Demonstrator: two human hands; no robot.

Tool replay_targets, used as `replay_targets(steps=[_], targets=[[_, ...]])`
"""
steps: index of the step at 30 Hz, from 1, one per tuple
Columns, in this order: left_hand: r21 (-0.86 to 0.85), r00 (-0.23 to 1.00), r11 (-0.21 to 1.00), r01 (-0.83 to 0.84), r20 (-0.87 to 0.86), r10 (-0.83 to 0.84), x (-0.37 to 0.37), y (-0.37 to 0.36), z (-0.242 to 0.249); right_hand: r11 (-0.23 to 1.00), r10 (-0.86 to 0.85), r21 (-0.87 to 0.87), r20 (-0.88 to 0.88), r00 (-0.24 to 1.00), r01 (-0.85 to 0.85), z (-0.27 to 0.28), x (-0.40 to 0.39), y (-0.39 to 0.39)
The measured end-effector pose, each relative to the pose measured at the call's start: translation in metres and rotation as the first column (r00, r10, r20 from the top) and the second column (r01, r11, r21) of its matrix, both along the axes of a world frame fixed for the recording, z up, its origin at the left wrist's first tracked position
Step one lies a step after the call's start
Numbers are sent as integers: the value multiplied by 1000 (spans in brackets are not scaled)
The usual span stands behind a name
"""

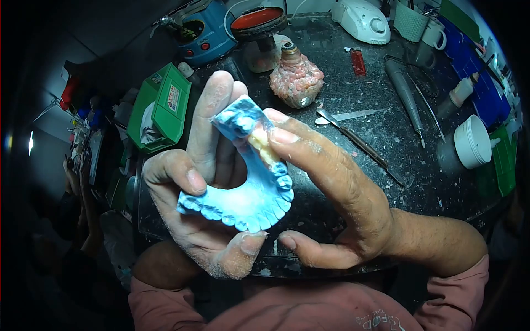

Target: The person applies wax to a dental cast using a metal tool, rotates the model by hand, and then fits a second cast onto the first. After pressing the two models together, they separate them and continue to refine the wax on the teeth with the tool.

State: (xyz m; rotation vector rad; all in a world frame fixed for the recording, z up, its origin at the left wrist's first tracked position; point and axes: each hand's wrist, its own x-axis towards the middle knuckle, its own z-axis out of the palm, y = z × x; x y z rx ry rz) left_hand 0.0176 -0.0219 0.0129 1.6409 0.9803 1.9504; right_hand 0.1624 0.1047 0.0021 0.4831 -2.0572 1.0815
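My left hand (204, 237) is closed around a blue dental cast (256, 193), holding it up above the bench with its row of teeth curving along the right and lower edge. White dust coats the fingers. On the cast's upper right arm sits a short yellowish-white row of artificial teeth (264, 148) with some pink beside it. My right hand (342, 198) lays its outstretched fingertips against these teeth and the cast's edge. Its thumb stands apart below, touching nothing. The fingertips hide part of the tooth row.
Behind the hands are a pink wax-covered lump (297, 80), a wax knife (359, 144), a metal blade (353, 116), a handpiece (404, 96) and a red strip (358, 62). A green box (163, 110) stands left, a white tub (472, 142) right, a blue machine (204, 33) at the back.
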Motion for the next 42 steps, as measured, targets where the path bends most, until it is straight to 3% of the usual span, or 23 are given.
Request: replay_targets(steps=[4, 6, 9, 10, 12, 19, 22, 24, 27, 31, 33, 37, 39, 42], targets=[[4, 992, 992, -128, -12, 128, -1, -1, -2, 1000, -10, 1, -13, 1000, 10, -1, -1, 1], [62, 987, 986, 156, -43, -153, -5, 3, -1, 1000, -18, -4, -5, 1000, 18, 0, 0, 1], [134, 977, 969, 209, -64, -202, -8, 11, 0, 999, -30, -12, -4, 1000, 30, -1, 1, 0], [133, 977, 969, 209, -63, -203, -6, 8, 0, 999, -35, -16, -11, 999, 35, -1, 1, 0], [-29, 996, 996, 79, -37, -80, -3, 1, 2, 999, -35, -22, -18, 999, 35, -2, 0, 0], [20, 991, 993, 115, -72, -114, -7, 6, -1, 999, -35, 7, -19, 999, 35, -3, 0, 2], [-14, 995, 995, 95, 22, -95, -3, 4, 0, 997, -71, 17, 31, 997, 70, -3, 3, -1], [65, 953, 964, 256, 149, -263, -2, 5, -1, 994, -93, 54, 27, 995, 91, -8, 2, -2], [72, 960, 975, 212, 169, -221, 6, 4, -2, 993, -96, 74, 30, 995, 94, -7, 2, -2], [43, 968, 982, 184, 163, -189, 4, 3, -2, 997, -65, 33, 40, 997, 64, -4, 1, -4], [53, 973, 975, 214, 72, -218, -2, 4, -4, 999, -33, 7, 36, 999, 33, -7, -1, -2], [94, 961, 960, 264, 63, -271, -3, 6, -4, 1000, 22, -21, 10, 1000, -22, -11, -3, 3], [56, 971, 983, 175, 158, -181, 4, 6, -1, 998, 25, -52, 21, 999, -24, -8, -2, 2], [37, 977, 980, 195, 81, -198, 1, 4, -1, 996, 46, -83, 13, 999, -45, -9, -4, 0]])
